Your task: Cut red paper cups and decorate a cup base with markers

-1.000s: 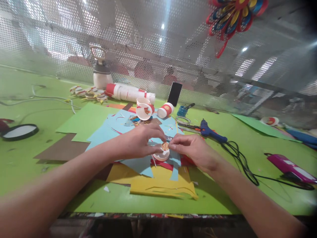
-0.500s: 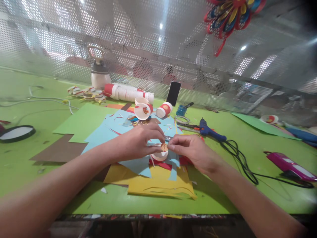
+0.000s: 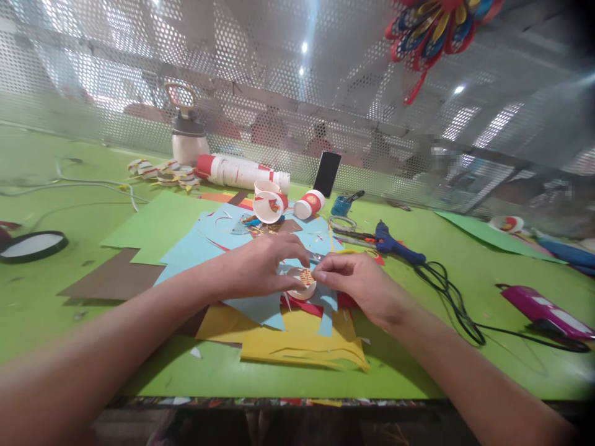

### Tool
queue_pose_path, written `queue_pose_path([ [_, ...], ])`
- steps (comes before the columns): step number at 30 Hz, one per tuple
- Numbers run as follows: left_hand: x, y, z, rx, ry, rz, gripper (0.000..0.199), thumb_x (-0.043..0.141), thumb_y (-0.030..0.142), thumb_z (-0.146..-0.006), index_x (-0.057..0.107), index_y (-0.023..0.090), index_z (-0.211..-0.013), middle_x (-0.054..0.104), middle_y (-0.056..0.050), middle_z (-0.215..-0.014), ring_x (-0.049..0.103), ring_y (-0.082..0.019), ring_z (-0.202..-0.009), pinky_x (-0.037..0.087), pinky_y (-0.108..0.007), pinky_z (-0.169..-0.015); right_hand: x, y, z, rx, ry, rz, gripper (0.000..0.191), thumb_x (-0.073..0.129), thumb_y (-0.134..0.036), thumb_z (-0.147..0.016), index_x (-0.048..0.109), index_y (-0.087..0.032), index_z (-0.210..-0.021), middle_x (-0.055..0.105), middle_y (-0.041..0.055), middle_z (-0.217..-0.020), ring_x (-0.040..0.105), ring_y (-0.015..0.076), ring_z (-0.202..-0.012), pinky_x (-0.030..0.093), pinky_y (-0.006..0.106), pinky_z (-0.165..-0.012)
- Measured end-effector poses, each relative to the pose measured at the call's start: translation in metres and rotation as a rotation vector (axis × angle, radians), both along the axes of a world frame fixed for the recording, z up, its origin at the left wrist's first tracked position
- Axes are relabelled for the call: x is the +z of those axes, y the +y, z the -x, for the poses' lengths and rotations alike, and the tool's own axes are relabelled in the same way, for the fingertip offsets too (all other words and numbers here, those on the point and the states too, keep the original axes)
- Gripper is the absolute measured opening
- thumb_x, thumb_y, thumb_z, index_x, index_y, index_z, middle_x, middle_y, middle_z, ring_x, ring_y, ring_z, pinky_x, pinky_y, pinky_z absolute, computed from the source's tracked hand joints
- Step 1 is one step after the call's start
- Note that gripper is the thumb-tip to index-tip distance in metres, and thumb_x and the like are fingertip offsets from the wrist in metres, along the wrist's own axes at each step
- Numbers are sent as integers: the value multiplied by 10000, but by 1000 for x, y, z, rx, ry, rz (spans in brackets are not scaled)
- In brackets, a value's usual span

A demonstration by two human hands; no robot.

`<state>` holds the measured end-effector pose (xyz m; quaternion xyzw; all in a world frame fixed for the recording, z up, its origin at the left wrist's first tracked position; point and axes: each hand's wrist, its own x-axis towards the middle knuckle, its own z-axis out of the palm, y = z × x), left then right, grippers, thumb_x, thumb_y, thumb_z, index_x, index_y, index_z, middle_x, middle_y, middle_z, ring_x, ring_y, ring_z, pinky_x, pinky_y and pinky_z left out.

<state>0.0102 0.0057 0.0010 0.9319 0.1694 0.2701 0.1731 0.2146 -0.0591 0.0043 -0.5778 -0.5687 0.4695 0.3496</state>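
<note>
A small round piece with an orange-gold pattern (image 3: 307, 277) sits at a shallow white ring-like cup piece (image 3: 304, 293), between my hands. My left hand (image 3: 267, 263) arches over the left side of the cup piece, its thumb at the rim and its fingers apart from the thumb. My right hand (image 3: 356, 279) is closed in a pinch at the right edge of the patterned piece; what lies between its fingertips is too small to make out. Under both lie light blue paper (image 3: 186, 251), red scraps and yellow paper (image 3: 297, 352).
Behind my hands are paper cups (image 3: 268, 206), a red-banded cup (image 3: 309, 204), a phone (image 3: 327, 173) and a blue jar (image 3: 341, 205). A blue glue gun (image 3: 395, 244) with a black cable and a magenta device (image 3: 543, 313) lie right.
The patterned piece has shifted slightly left and lies flatter over the white cup piece. Both hands have barely moved. The whole view has shifted a little.
</note>
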Motion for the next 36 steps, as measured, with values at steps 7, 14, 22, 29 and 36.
queue_pose_path([
  [7, 2, -4, -1, 67, 16, -31, 177, 688, 188, -812, 651, 138, -977, 665, -93, -966, 618, -213, -895, 489, -351, -797, -1, -3, 2, -37, 22, 18, 267, 753, -426, -678, 667, -177, -722, 510, -37, -624, 348, 74, -468, 265, 231, -393],
  [14, 2, -4, -2, 23, 5, -81, 111, 647, 179, -850, 644, 134, -951, 663, -93, -962, 621, -213, -937, 488, -339, -814, -4, -1, 1, 14, 68, -52, 261, 747, -410, -701, 684, -158, -723, 594, 20, -726, 499, 139, -674, 343, 258, -534],
  [22, 2, -4, -2, -10, -16, -125, 102, 626, 210, -878, 645, 128, -936, 668, -111, -987, 632, -232, -976, 488, -365, -852, -5, -2, -1, 20, 78, -66, 229, 738, -387, -723, 699, -162, -725, 589, 12, -734, 498, 140, -695, 364, 288, -629],
  [29, 1, -4, -1, 16, -16, -143, 116, 619, 234, -881, 638, 130, -927, 662, -113, -985, 625, -234, -964, 496, -367, -831, -2, -4, 0, 21, 84, -79, 223, 744, -348, -708, 682, -138, -744, 603, 1, -708, 471, 115, -650, 343, 272, -612],
  [36, 1, -3, 0, 33, -20, -137, 126, 604, 266, -893, 620, 143, -916, 644, -106, -1007, 614, -226, -966, 494, -362, -830, -1, -5, 2, 53, 57, -89, 239, 729, -375, -725, 690, -140, -744, 627, 23, -729, 519, 148, -696, 375, 298, -665],
])
